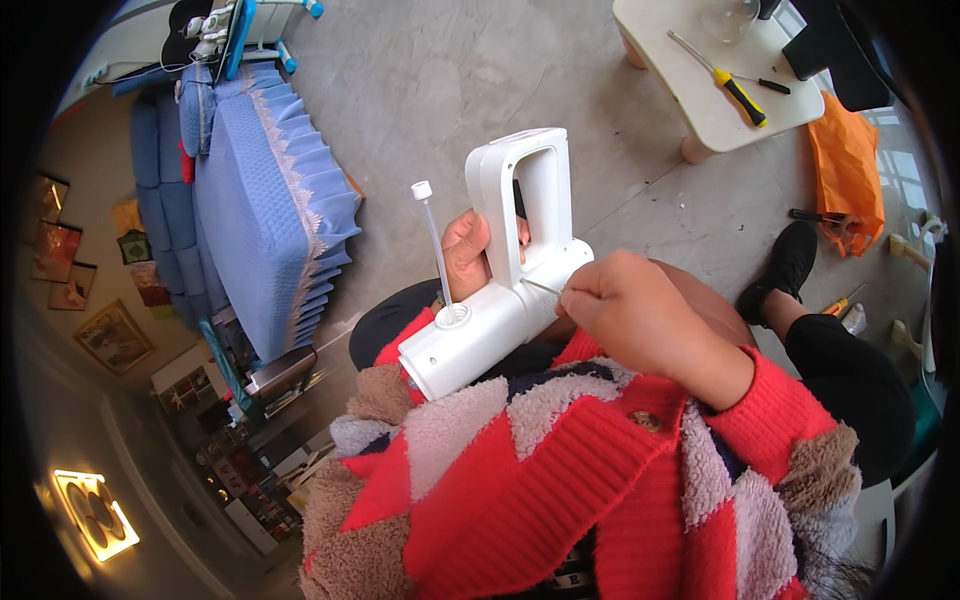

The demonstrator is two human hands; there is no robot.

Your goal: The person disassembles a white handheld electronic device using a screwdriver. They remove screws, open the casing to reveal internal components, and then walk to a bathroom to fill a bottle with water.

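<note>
A white handheld appliance with a cylindrical body and a looped handle lies tilted over my lap. My left hand is closed around it from behind, near the foot of the handle; some of its fingers are hidden. From a round opening in the body rises a clear thin tube topped by a white cap. My right hand pinches a thin metal rod, whose tip meets the body by the handle's base. The rod's other end is hidden in my fingers.
On a cream stool at the upper right lie a yellow-and-black screwdriver and a small black-handled one. An orange bag and another screwdriver are on the floor at right. A blue-covered seat stands at left.
</note>
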